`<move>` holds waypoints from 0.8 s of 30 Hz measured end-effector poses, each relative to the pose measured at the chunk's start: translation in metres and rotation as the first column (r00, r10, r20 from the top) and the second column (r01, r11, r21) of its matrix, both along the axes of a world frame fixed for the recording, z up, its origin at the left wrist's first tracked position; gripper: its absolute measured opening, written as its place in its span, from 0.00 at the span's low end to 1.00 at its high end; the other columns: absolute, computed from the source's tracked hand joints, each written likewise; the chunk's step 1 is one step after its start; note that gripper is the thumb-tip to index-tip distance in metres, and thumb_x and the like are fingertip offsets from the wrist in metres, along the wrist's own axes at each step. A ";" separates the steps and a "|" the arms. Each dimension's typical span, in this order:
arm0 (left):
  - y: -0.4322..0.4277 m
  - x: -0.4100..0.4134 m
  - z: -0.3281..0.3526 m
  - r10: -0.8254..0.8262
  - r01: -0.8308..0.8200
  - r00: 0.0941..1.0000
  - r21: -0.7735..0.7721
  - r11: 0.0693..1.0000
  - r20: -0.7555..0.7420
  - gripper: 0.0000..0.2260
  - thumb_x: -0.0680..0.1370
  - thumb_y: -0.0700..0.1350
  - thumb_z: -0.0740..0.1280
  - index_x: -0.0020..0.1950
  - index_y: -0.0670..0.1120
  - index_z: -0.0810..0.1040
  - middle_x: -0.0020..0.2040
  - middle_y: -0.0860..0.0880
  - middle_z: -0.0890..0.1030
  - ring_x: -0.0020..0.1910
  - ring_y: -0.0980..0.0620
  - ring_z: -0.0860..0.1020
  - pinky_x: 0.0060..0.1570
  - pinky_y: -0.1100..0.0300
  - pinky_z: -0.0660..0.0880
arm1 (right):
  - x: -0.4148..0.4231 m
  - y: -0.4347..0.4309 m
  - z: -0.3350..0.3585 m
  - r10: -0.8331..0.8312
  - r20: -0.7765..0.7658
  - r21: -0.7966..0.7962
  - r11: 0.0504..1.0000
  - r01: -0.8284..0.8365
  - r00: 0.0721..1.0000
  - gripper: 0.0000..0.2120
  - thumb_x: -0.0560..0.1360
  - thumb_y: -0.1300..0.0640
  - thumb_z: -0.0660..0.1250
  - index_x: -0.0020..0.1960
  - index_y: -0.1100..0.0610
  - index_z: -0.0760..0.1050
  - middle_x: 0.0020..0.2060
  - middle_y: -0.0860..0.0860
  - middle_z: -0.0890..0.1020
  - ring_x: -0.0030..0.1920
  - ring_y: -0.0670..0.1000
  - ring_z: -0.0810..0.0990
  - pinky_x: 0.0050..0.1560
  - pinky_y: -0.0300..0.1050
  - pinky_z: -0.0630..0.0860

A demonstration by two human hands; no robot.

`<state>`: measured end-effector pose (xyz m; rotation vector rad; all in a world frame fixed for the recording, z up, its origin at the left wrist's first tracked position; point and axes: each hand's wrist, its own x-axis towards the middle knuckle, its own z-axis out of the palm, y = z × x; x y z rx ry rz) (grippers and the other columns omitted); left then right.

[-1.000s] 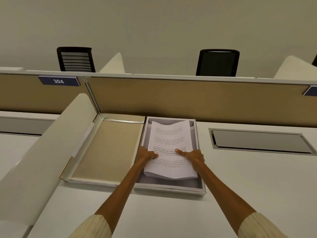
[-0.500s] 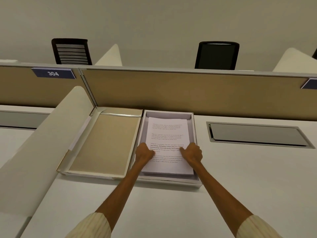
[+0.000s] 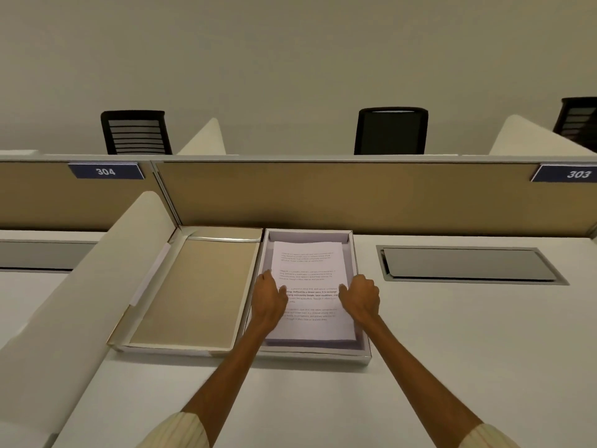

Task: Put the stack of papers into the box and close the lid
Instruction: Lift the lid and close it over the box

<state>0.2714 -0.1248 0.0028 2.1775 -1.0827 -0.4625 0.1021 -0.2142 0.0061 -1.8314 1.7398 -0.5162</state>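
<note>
I see the papers [image 3: 310, 286] lying flat inside the box [image 3: 361, 358], which sits at the back of the desk [image 3: 452, 350], its far wall against the partition [image 3: 323, 195]. The stack is nearer the box's far wall than its near one, with a strip of box floor showing on all sides. The lid [image 3: 184, 292] is open, lying flat on the desk just left of the box and touching it along their shared edge, its tan inside facing up.

My left hand [image 3: 269, 300] rests on the left edge of the papers, fingers loosely curled, thumb lying on the printed sheet. My right hand [image 3: 360, 297] is at the right edge of the stack, curled into a loose fist with the knuckles up; I cannot tell whether its fingertips grip the stack or only touch it. Both hands sit about midway along the stack's length.

To the right of the box, well apart, a metal hatch [image 3: 465, 265] is set into the desk near the back edge. A white divider [image 3: 80, 286] slopes along the left side. Signs 304 [image 3: 106, 171] and 303 [image 3: 578, 173] hang on the partition.
</note>
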 end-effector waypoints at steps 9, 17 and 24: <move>-0.032 -0.031 0.085 0.065 0.053 0.924 -0.294 0.954 0.378 0.27 0.82 0.53 0.58 0.78 0.43 0.61 0.79 0.44 0.62 0.79 0.44 0.59 0.78 0.48 0.59 | -0.072 0.000 0.118 0.033 0.260 -0.384 0.920 0.072 0.965 0.12 0.77 0.53 0.66 0.40 0.60 0.81 0.35 0.51 0.84 0.37 0.49 0.80 0.41 0.39 0.74; -0.052 -0.041 0.194 0.099 0.212 0.794 -0.424 0.880 0.600 0.33 0.81 0.56 0.54 0.80 0.38 0.50 0.81 0.40 0.51 0.81 0.44 0.48 0.80 0.46 0.50 | -0.131 0.032 0.254 0.215 0.397 -0.666 0.736 0.119 0.892 0.14 0.76 0.51 0.69 0.57 0.58 0.80 0.54 0.55 0.84 0.55 0.53 0.82 0.58 0.48 0.78; -0.055 -0.043 0.291 0.169 0.266 0.760 -0.538 0.800 0.627 0.34 0.81 0.54 0.56 0.79 0.36 0.50 0.81 0.38 0.51 0.81 0.41 0.49 0.80 0.46 0.49 | -0.187 0.102 0.378 0.472 0.450 -0.850 0.486 0.202 0.758 0.12 0.76 0.47 0.67 0.57 0.50 0.77 0.50 0.43 0.82 0.53 0.45 0.83 0.55 0.36 0.79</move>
